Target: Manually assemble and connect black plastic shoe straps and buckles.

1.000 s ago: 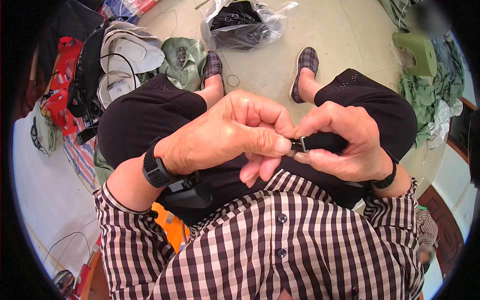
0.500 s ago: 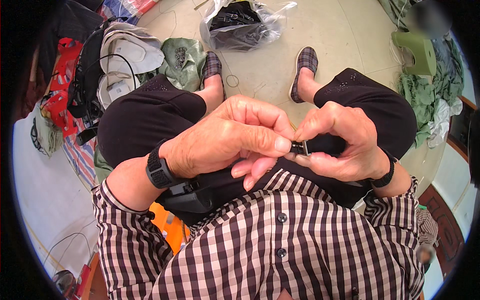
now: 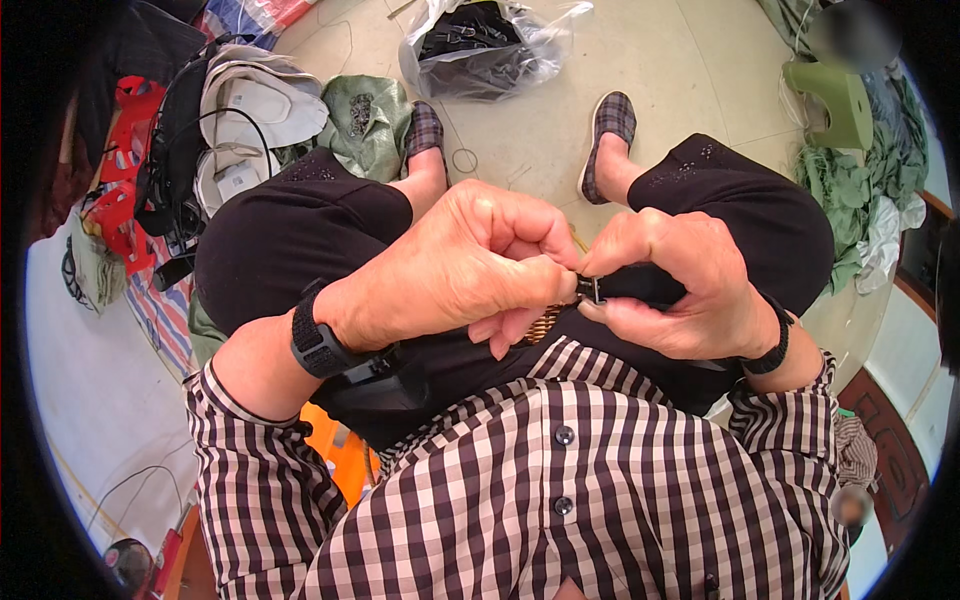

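Above my lap, my two hands meet over a small black-and-silver buckle (image 3: 596, 290). My left hand (image 3: 455, 265) pinches its dark left end between thumb and forefinger, the other fingers curled loosely below. From the right, my right hand (image 3: 685, 285) grips the metal frame at its top and bottom edges, forefinger above and thumb below. The fingertips hide much of the buckle. Under my left fingers shows a ribbed, gold-brown thing (image 3: 543, 325), mostly covered, whose kind I cannot make out.
On the floor ahead stands a clear plastic bag (image 3: 545, 70) of black strap-like pieces. Pale shoe-shaped pieces (image 3: 265, 105) and a green sack (image 3: 365, 135) lie at left. A green stool (image 3: 835, 105) and green cloth (image 3: 850, 200) are at right.
Both hands have shifted slightly left with the buckle. My left thumb has rolled further over its end, and more of the ribbed gold-brown thing shows below.
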